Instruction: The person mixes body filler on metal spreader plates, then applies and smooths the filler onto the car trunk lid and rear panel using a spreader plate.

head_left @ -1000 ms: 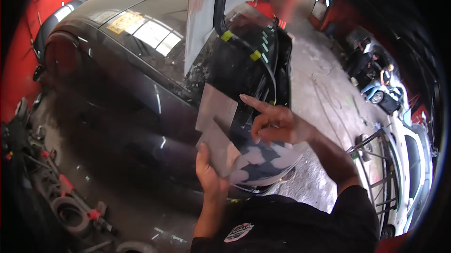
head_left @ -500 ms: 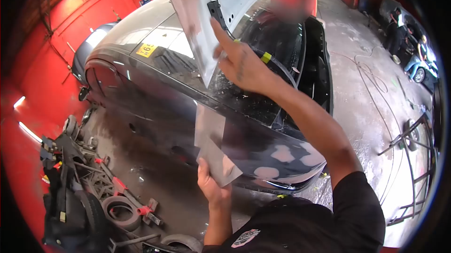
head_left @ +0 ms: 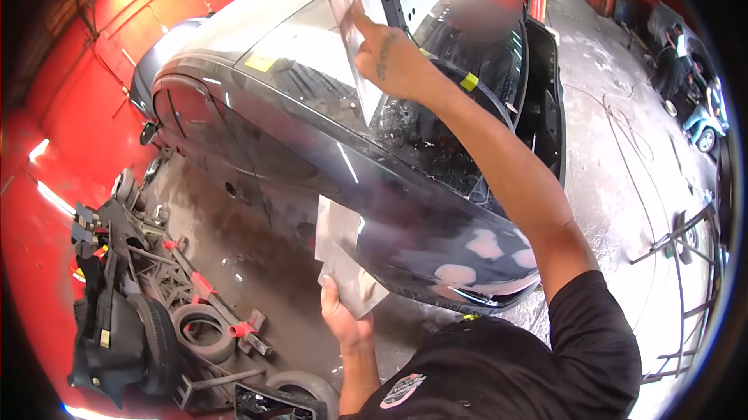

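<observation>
In my left hand (head_left: pixel 347 319) are two thin, flat grey sheets (head_left: pixel 336 231), overlapping at an angle, with a small beige patch on the lower one. My right hand (head_left: pixel 387 55) is raised at the raised white panel (head_left: pixel 354 38) of the dark car (head_left: pixel 288 163). Its index finger is stretched out toward the panel's edge; whether it touches cannot be told. Pale sanded patches (head_left: pixel 485 244) mark the car's near corner. A yellow tape piece (head_left: pixel 469 82) sits by the dark opening under the panel.
Tires (head_left: pixel 204 333), metal parts and black trim lie on the floor at left. A person with a blurred head (head_left: pixel 485 3) stands beyond the car. Hoses (head_left: pixel 623 120) and a metal rack (head_left: pixel 686 264) are at right, with people farther back.
My right hand has risen from above the sheets to the raised panel. My left hand keeps hold of the sheets, now slightly lower in view. The view has shifted, showing more wall and floor parts.
</observation>
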`<state>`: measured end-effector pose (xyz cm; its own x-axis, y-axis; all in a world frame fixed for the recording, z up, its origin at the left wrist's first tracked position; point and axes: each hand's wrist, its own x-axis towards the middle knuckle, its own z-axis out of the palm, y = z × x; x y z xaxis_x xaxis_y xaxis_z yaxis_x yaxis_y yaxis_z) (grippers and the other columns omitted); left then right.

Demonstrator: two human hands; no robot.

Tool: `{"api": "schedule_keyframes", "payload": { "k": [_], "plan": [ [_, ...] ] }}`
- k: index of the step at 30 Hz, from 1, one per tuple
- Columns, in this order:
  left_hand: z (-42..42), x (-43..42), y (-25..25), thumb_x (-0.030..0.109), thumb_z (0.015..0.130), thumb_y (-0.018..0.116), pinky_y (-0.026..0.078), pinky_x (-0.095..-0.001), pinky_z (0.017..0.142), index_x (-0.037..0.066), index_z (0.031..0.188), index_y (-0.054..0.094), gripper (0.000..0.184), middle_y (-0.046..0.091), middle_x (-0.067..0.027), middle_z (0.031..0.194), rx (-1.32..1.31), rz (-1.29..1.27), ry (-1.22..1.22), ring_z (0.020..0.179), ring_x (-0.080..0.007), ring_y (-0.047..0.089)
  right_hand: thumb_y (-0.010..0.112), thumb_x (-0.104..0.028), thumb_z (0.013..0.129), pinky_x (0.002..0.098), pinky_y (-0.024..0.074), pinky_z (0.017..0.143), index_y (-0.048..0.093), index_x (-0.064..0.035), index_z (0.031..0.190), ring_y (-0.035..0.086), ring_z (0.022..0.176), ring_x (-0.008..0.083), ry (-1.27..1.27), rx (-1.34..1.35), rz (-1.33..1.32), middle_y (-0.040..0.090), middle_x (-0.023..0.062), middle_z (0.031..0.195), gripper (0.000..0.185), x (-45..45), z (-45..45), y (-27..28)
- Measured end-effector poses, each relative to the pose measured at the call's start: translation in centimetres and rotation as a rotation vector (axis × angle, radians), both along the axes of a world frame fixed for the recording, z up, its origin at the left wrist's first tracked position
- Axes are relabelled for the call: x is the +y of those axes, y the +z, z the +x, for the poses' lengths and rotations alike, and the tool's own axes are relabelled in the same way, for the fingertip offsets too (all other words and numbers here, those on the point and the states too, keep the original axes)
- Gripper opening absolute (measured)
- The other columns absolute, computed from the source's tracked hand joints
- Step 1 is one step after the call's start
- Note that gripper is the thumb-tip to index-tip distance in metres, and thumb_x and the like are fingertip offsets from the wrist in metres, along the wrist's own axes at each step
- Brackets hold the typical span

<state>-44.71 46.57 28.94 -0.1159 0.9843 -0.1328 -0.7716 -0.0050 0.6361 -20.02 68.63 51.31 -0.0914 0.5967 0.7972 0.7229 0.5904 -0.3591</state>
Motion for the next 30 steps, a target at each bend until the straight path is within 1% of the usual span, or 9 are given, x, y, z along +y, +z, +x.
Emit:
{"api": "schedule_keyframes", "payload": {
  "k": [1, 4, 8, 14, 18, 19, 23, 26, 30],
  "plan": [
    [0.1, 0.1, 0.2, 0.031, 0.11, 0.045, 0.056, -0.0392, 0.089, 0.0, 0.135, 0.052, 0.041, 0.064, -0.0123, 0.119, 0.012, 0.0, -0.002, 0.103, -0.0241, 0.067, 0.046, -0.005, 0.084, 0.0475, 0.0501, 0.068, 0.026, 0.0079, 0.152, 0.064, 0.069, 0.043, 0.018, 0.003, -0.035, 0.06, 0.0252, 0.07, 0.072, -0.5, -0.1, -0.7],
    [0.6, 0.2, 1.5, 0.031, 0.111, 0.044, 0.054, -0.039, 0.091, 0.002, 0.137, 0.052, 0.04, 0.064, -0.0103, 0.119, 0.038, 0.004, -0.013, 0.105, -0.023, 0.065, 0.048, -0.003, 0.083, 0.048, 0.0507, 0.068, 0.027, 0.0063, 0.153, 0.063, 0.066, 0.0427, -0.038, -0.049, -0.091, 0.06, 0.0254, 0.07, 0.073, -1.3, -0.2, -3.3],
    [0.3, 0.2, 1.6, 0.031, 0.111, 0.043, 0.054, -0.0387, 0.091, 0.002, 0.137, 0.052, 0.04, 0.064, -0.0103, 0.12, 0.044, 0.057, -0.059, 0.105, -0.0226, 0.065, 0.05, -0.006, 0.086, 0.044, 0.0535, 0.063, 0.027, 0.0039, 0.157, 0.062, 0.058, 0.0324, 0.022, -0.092, -0.102, 0.063, 0.0225, 0.071, 0.075, -0.8, 2.1, -5.6],
    [-0.2, -0.3, 1.4, 0.031, 0.109, 0.047, 0.056, -0.0422, 0.094, 0.0, 0.14, 0.049, 0.044, 0.063, -0.013, 0.128, 0.039, 0.061, -0.028, 0.113, -0.0267, 0.065, 0.051, -0.009, 0.085, 0.0366, 0.0555, 0.054, 0.022, 0.0033, 0.159, 0.064, 0.057, 0.0223, 0.234, 0.254, -0.341, 0.07, 0.0152, 0.076, 0.081, -3.1, 1.8, 2.2],
    [0.1, -1.2, 2.0, 0.032, 0.109, 0.048, 0.056, -0.0428, 0.096, 0.001, 0.14, 0.049, 0.044, 0.062, -0.0122, 0.128, 0.064, -0.004, 0.046, 0.113, -0.0266, 0.065, 0.052, -0.009, 0.085, 0.0461, 0.0549, 0.065, 0.016, 0.003, 0.159, 0.069, 0.066, 0.0379, 0.043, 0.081, -0.352, 0.069, 0.0253, 0.079, 0.084, -1.6, 0.1, -0.3],
    [0.1, -1.3, 1.9, 0.032, 0.109, 0.049, 0.055, -0.0429, 0.097, 0.001, 0.14, 0.049, 0.044, 0.062, -0.0121, 0.129, 0.068, 0.005, 0.048, 0.113, -0.0267, 0.065, 0.052, -0.009, 0.084, 0.0506, 0.053, 0.073, 0.013, 0.0037, 0.159, 0.068, 0.074, 0.0452, -0.018, 0.008, -0.289, 0.068, 0.0289, 0.081, 0.085, -1.7, -0.1, -1.7],
    [-0.7, -1.0, 1.2, 0.033, 0.109, 0.049, 0.055, -0.0436, 0.098, 0.002, 0.142, 0.049, 0.045, 0.062, -0.012, 0.131, 0.078, 0.061, 0.031, 0.115, -0.027, 0.064, 0.052, -0.01, 0.085, 0.0517, 0.0522, 0.074, 0.018, 0.0027, 0.159, 0.067, 0.074, 0.0454, 0.011, -0.043, -0.314, 0.067, 0.0265, 0.077, 0.082, -2.3, 0.8, -5.4],
    [-0.5, -0.9, 1.5, 0.033, 0.109, 0.049, 0.054, -0.0446, 0.1, 0.002, 0.143, 0.048, 0.046, 0.061, -0.0127, 0.134, 0.059, 0.107, 0.01, 0.117, -0.0278, 0.064, 0.052, -0.009, 0.085, 0.05, 0.0529, 0.072, 0.02, 0.0017, 0.159, 0.067, 0.072, 0.0446, -0.025, 0.01, -0.177, 0.066, 0.0254, 0.076, 0.082, -2.1, 1.8, -5.2],
    [0.4, -1.5, 2.3, 0.033, 0.109, 0.048, 0.053, -0.0461, 0.102, 0.001, 0.144, 0.048, 0.047, 0.06, -0.0135, 0.136, 0.037, 0.078, 0.026, 0.12, -0.0295, 0.062, 0.056, -0.01, 0.085, 0.0486, 0.054, 0.067, 0.018, -0.0014, 0.161, 0.067, 0.067, 0.0404, -0.043, -0.015, -0.183, 0.065, 0.0221, 0.07, 0.085, -2.3, 1.7, -2.2]
  ]
}}
